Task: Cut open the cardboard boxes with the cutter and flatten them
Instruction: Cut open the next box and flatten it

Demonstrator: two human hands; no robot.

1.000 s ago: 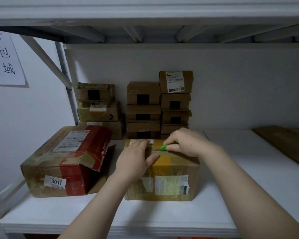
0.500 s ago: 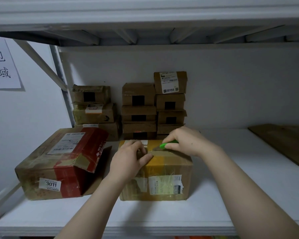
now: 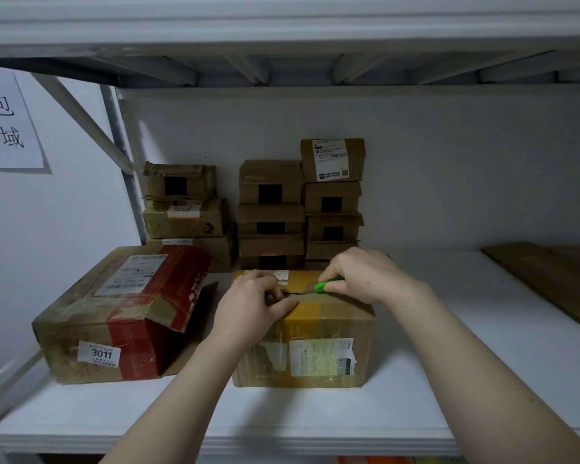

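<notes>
Taped brown box (image 3: 329, 333), dark slit beside green cutter (image 3: 325, 285)

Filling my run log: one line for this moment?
cutting tape | right hand holds cutter | left hand steadies box

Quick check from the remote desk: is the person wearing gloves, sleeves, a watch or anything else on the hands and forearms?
Nothing worn shows. Both the left hand and the right hand are bare, with no gloves, rings or watch in view. Both forearms are uncovered right down to the bottom edge of the picture, so no sleeve shows.
</notes>
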